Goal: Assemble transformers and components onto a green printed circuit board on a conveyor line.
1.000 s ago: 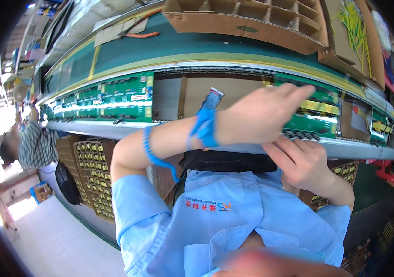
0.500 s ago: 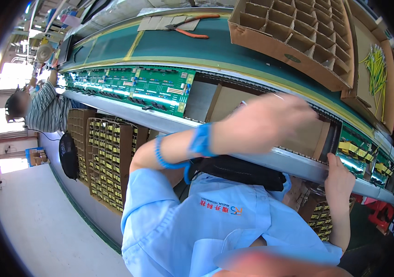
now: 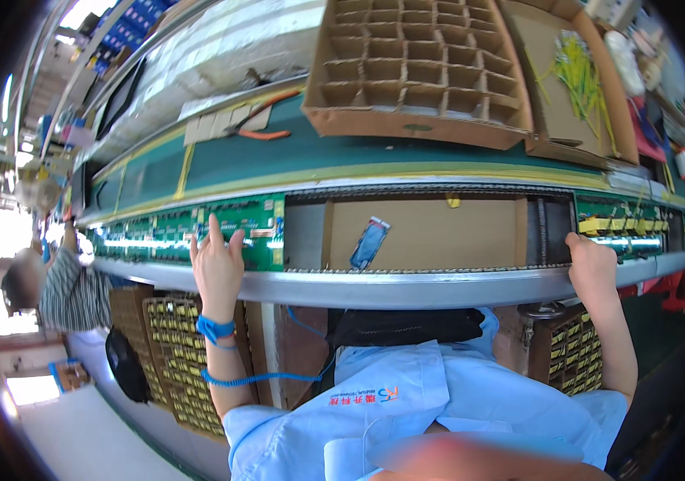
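My left hand [image 3: 218,268] lies over the near side of a long green circuit board [image 3: 260,212], index finger and thumb stretched out and apart. A blue band and coiled cord are on that wrist. At the right, my right hand [image 3: 593,260] has its fingers closed on the dark end bar [image 3: 573,210] of a carrier. Beyond that bar sits another green board with yellow-wrapped parts [image 3: 627,227]. Between the boards, in the rail gap, is a shallow cardboard box [image 3: 430,236] holding a small blue packet [image 3: 370,243] and a yellow part [image 3: 454,203].
A metal rail [image 3: 406,289] runs along the near edge. Behind stand a divided cardboard box [image 3: 418,120] and a carton of yellow-green wires [image 3: 579,72]. Orange-handled pliers [image 3: 266,134] lie at back left. Stacked partitioned boxes [image 3: 186,353] stand below. A co-worker in a striped shirt [image 3: 78,289] is far left.
My left hand has swung from above the gap to the left board. The right hand stays by the carrier's end bar. My view has turned, and the box contents now show.
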### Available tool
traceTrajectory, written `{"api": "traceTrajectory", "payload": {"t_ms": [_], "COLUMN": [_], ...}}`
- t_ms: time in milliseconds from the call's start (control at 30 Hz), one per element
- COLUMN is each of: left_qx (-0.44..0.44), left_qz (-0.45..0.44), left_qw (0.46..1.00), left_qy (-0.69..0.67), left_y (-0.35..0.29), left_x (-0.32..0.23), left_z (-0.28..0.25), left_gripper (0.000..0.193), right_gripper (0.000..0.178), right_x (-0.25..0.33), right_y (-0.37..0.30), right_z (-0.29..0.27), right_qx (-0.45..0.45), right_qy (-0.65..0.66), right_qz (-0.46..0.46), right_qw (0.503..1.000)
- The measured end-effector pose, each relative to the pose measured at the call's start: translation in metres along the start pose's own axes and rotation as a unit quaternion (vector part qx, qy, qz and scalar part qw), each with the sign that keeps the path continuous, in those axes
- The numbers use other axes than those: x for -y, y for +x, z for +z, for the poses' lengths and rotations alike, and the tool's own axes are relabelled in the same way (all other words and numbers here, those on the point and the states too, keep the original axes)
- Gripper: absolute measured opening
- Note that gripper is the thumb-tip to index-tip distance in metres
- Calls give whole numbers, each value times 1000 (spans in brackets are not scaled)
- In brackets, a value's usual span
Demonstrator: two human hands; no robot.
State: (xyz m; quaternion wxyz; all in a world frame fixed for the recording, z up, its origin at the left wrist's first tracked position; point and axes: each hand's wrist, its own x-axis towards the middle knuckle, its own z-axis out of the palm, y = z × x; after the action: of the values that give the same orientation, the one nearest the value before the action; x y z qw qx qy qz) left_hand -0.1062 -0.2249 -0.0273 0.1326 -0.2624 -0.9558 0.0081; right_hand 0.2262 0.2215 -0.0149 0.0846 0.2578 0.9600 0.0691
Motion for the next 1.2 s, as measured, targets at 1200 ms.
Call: {"api": "traceTrajectory", "payload": {"t_ms": [1200], "left_qx": [-277], "left_qz": [279], "left_qw": [917], "left_qy": [-67], "left_y": [436], "left_x": [-354], "left_z": [-15], "left_gripper": [20], "right_gripper": [28], "right_x": [-9], "right_y": [422], "right_z": [-124], "right_qx": [-375], "right_qy": [123], "right_qz": [14], "right_qw": [919]}}
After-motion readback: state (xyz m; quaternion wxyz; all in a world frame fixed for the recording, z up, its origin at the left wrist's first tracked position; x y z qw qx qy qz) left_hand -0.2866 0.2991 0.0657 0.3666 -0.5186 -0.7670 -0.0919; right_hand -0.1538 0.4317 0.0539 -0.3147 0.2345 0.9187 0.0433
